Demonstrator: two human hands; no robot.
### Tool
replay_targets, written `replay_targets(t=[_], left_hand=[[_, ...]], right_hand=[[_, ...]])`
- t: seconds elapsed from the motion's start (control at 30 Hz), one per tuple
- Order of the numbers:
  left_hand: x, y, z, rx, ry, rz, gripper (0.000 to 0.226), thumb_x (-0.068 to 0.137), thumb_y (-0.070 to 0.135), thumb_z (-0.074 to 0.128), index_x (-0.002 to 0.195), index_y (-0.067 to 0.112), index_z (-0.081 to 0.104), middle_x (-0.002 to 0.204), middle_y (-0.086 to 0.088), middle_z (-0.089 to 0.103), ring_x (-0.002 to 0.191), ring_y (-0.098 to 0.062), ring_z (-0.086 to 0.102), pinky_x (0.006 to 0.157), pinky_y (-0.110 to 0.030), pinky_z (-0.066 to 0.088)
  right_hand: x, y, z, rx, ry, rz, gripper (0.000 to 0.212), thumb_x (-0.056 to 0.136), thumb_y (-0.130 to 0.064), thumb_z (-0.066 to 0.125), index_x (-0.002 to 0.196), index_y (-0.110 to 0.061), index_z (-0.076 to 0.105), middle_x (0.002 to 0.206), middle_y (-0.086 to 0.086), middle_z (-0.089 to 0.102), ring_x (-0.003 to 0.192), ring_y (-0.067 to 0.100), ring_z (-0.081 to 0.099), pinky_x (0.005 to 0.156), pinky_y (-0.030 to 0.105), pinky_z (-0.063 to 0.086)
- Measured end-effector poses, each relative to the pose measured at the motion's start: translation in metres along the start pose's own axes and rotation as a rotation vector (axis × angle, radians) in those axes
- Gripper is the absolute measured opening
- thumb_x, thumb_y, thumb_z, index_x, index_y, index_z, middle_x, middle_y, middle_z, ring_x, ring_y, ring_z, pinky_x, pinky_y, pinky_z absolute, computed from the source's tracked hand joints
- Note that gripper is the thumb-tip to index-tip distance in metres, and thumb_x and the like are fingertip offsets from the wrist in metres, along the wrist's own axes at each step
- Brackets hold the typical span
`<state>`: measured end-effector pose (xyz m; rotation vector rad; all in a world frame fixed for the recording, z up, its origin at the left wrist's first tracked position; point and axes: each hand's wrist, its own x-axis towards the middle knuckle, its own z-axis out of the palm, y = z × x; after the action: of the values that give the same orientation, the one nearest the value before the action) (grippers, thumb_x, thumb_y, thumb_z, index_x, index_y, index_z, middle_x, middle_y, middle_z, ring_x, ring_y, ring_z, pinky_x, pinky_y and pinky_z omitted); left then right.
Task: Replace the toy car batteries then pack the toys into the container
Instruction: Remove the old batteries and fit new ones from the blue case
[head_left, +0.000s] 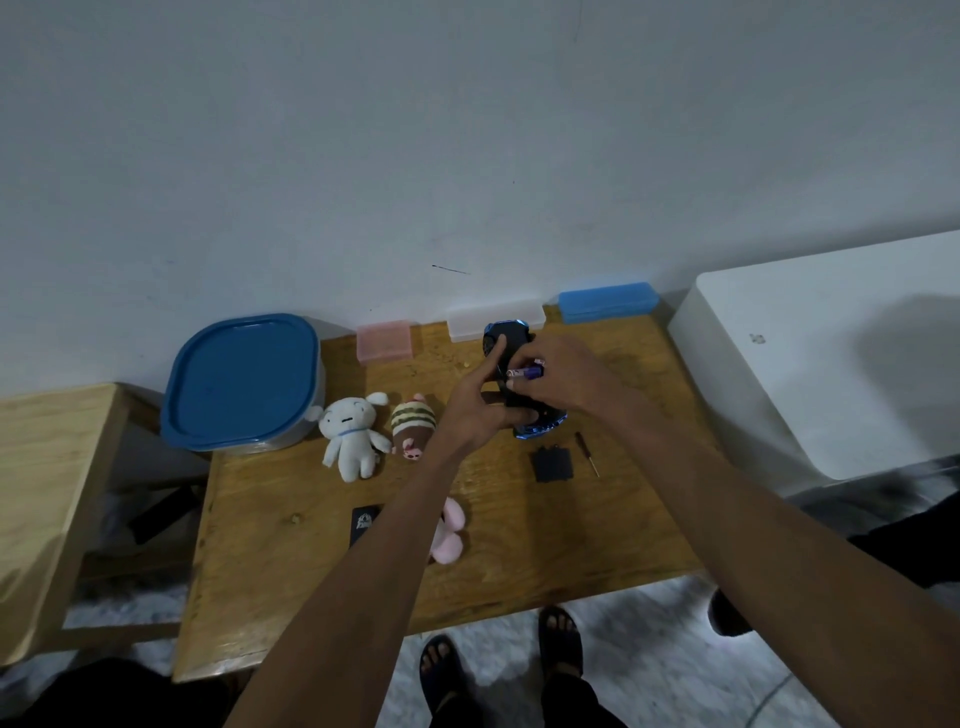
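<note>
Toy car (506, 358) underside-up, gripped by left hand (478, 410), right hand (558, 371) apparently pinching battery (527, 372) above it

A plain pale wall (467, 130) fills the far side, marked by 1 short dark scratch (451, 269). A wooden table (291, 561) stands against it, a lighter wooden bench (47, 467) left, a white cabinet (831, 353) right. The floor (649, 665) is speckled grey. Light is dim.

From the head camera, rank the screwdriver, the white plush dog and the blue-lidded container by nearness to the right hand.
From the right hand:
1. Screwdriver, just below it, toward the person.
2. White plush dog, to its left, past the toy car.
3. Blue-lidded container, farthest left at the table's corner.
</note>
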<state>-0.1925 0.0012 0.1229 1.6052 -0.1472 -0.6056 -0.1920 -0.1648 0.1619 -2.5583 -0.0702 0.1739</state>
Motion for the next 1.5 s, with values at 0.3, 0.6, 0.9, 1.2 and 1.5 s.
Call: replay_targets(t=[0.3,0.6,0.9,1.2,1.5], left_hand=[[0.0,0.006,0.004,0.05,0.018,0.026,0.113,0.071,-0.015,0.08,0.158,0.031,0.023,0.129,0.0,0.053,0.126,-0.034,0.056,0.093,-0.054,0.057],[-0.004,0.004,0.0,0.034,0.056,0.016,0.115,0.072,-0.014,0.08,0.156,0.041,0.024,0.138,-0.006,0.053,0.12,-0.028,0.061,0.091,-0.053,0.058],[-0.004,0.003,-0.001,0.064,0.091,0.065,0.115,0.071,-0.013,0.081,0.153,0.048,0.028,0.143,-0.007,0.052,0.121,-0.028,0.061,0.088,-0.054,0.059],[-0.003,-0.003,0.004,0.181,0.145,0.157,0.112,0.071,-0.003,0.086,0.156,0.04,0.025,0.146,-0.006,0.053,0.129,-0.024,0.055,0.1,-0.051,0.053],[0.0,-0.006,0.001,0.18,0.128,0.153,0.114,0.071,-0.004,0.086,0.157,0.038,0.024,0.148,-0.005,0.051,0.129,-0.022,0.054,0.097,-0.046,0.057]], right_hand=[[-0.004,-0.001,-0.005,0.437,0.273,0.12,0.015,0.099,-0.028,0.057,0.104,-0.014,0.061,0.092,0.002,0.07,0.083,0.009,0.066,0.07,0.024,0.05],[-0.018,-0.007,-0.012,0.428,0.37,0.44,0.049,0.104,-0.046,0.041,0.069,-0.013,0.051,0.061,-0.001,0.045,0.056,0.014,0.042,0.052,0.027,0.029],[-0.02,0.004,0.015,0.287,0.311,0.447,0.014,0.087,-0.038,0.073,0.088,-0.025,0.076,0.082,-0.004,0.071,0.071,0.008,0.065,0.063,0.026,0.054],[-0.009,-0.007,0.03,0.254,0.409,0.628,0.016,0.084,-0.033,0.075,0.079,-0.019,0.069,0.075,0.0,0.069,0.063,0.013,0.065,0.053,0.028,0.054],[-0.01,-0.005,0.03,0.541,0.379,0.661,0.021,0.082,-0.03,0.079,0.087,-0.011,0.073,0.082,0.003,0.072,0.072,0.016,0.07,0.065,0.032,0.06]])
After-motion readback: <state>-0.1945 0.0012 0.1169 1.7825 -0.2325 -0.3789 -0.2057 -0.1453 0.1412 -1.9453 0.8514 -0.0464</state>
